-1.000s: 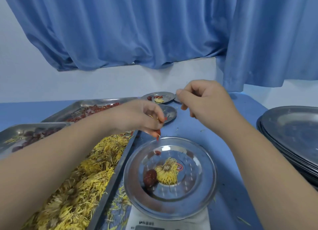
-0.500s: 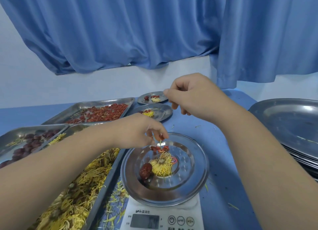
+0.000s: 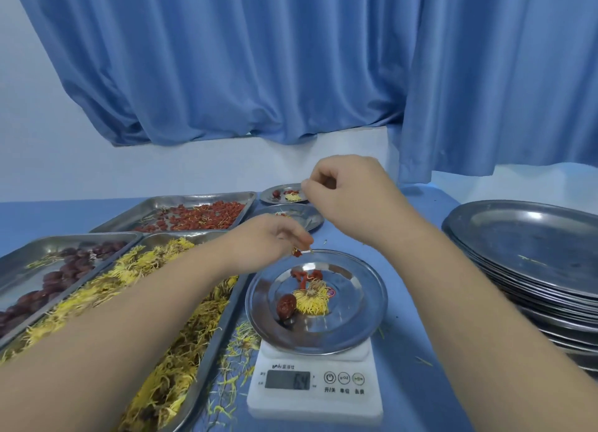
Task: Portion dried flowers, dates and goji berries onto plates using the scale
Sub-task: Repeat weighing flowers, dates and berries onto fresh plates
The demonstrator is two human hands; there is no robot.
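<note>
Left hand (image 3: 275,237) pinches goji berries (image 3: 297,253) just above the far rim of the plate (image 3: 365,318) on the scale (image 3: 315,396) (a date (image 3: 286,307) and a flower (image 3: 312,302) lie on it). Right hand (image 3: 349,198) hovers curled beyond the plate; I cannot tell if it holds anything.

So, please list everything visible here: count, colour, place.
scale: one, white, front centre
plate: one, silver, on the scale
date: one, dark red, on that plate
dried flower: one, yellow, beside the date
goji berries: few, red, plate's far side
trays: three, silver, left, holding stock
filled plates: two, silver, far centre
empty plates: one stack, silver, right
table: one, blue, underneath
curtain: one, blue, behind
left hand: one, over the plate's far rim, pinching goji berries
right hand: one, above filled plates, fingers curled, contents unclear
</note>
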